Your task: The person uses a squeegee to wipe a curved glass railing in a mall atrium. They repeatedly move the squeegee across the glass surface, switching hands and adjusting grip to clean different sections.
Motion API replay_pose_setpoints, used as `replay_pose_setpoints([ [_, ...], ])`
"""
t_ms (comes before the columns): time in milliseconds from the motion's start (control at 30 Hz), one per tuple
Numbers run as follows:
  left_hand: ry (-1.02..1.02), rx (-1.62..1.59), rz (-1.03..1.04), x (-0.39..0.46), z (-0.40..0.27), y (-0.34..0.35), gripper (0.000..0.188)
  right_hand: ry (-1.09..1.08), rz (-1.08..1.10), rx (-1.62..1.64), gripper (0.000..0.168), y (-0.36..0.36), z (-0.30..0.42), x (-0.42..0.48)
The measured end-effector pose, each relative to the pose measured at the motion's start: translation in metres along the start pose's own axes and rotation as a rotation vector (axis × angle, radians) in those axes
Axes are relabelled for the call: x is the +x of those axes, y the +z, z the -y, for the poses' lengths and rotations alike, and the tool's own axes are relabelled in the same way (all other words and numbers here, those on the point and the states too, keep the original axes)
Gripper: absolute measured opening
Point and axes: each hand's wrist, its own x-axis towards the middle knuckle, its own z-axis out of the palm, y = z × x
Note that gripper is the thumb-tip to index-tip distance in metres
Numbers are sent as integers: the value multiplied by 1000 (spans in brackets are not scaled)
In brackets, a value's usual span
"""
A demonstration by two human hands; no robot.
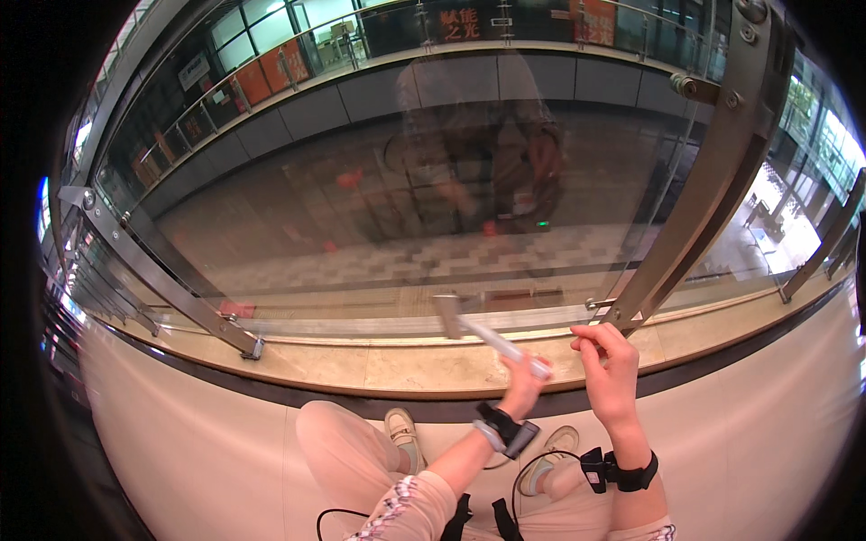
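My left hand (524, 387) is closed around the pale handle of a squeegee-like tool (497, 340). The tool's flat, blurred head (447, 316) points up and left, close to the lower part of a glass balustrade panel (379, 223). To the right, my right hand (609, 372) is raised near the foot of a metal post, its fingers curled and thumb near the fingertips; whether it holds something small cannot be told. Both wrists wear black straps with small devices. Whether the tool's head touches the glass is unclear.
Metal posts stand at left (169, 270) and right (703, 176) of the panel. A stone ledge (406, 368) runs below it, above the pale floor (203, 433). Black cables hang near my knees. Beyond the glass lie a lower paved floor and another railing.
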Motion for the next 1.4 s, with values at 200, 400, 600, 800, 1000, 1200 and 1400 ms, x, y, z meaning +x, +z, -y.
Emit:
replay_pose_setpoints([
  [200, 25, 26, 93, -34, 31, 41, 37, 4, -22, -41, 17, -6, -1, 3],
  [400, 214, -213, -184, 22, -106, -61, 38, 8, 9, -64, 16, -15, 7, -8],
  [600, 73, -58, -88, 11, -67, -33, 41, 5, 28, -116, 16, -6, -7, -4],
  [800, -67, 114, 95, -29, 7, 42, 36, 51, 293, -568, 28, 20, -62, -5],
  [1000, -161, 419, 174, -37, -20, 41, 38, 281, 619, -561, 52, 56, -158, -1],
  [1200, 206, 1036, 187, -20, -52, -32, 53, 270, 511, -493, 52, 120, -144, -6],
  [1400, 807, 1522, 182, -79, -192, 50, 45, 265, 198, -723, 45, 66, -140, 32],
])
